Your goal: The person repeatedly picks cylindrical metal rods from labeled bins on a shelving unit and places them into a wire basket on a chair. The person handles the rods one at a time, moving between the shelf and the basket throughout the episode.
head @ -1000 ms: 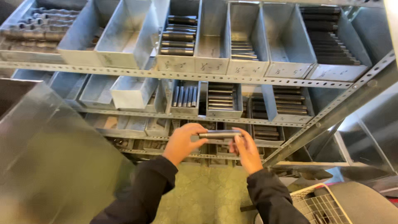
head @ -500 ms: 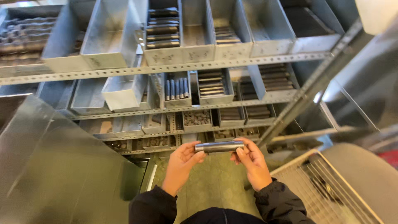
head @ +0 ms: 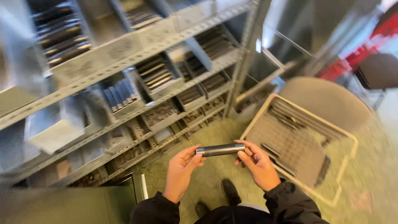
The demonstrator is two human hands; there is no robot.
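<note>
2 hands hold a short dark metal rod (head: 220,149) level at waist height: left hand (head: 182,166) and right hand (head: 258,163) each pinch 1 end. Right, a wire basket (head: 344,137) holds dark rods. Beyond, shelf bins (head: 163,89) hold more.

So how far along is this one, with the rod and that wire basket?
Done: a dark metal rod is off the shelf and out of its bins. In hand: the left hand and right hand each hold one end, level, above the floor. Left: the rod is not yet in the wire basket at right, which already holds similar rods.
</note>
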